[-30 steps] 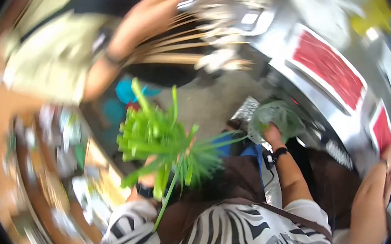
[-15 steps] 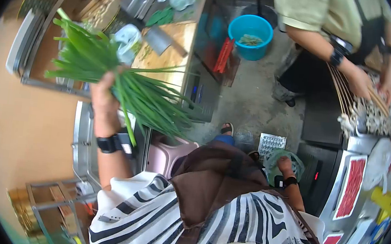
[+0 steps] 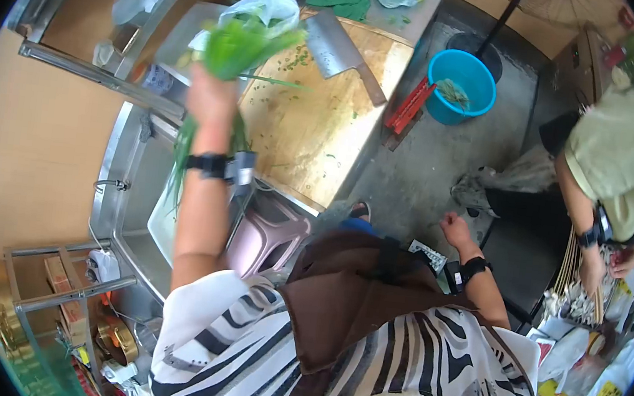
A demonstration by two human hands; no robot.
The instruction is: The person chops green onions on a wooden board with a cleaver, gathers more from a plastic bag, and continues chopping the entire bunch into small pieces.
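Clutching in the left hand (image 3: 213,102) a bunch of long, bright-green leaves (image 3: 240,47), by the left edge of a rectangular wooden cutting board (image 3: 300,138); with the right hand (image 3: 456,230) well apart over grey flooring (image 3: 414,189), curled, too small to tell how far.

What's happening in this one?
In a cramped kitchen, the wearer's left hand grips a bunch of greens, likely chives, at the near left of a wooden cutting board. A cleaver lies on the board among green scraps. The right hand is held low, with nothing visible in it. Off to the right, another person is handling thin skewers.
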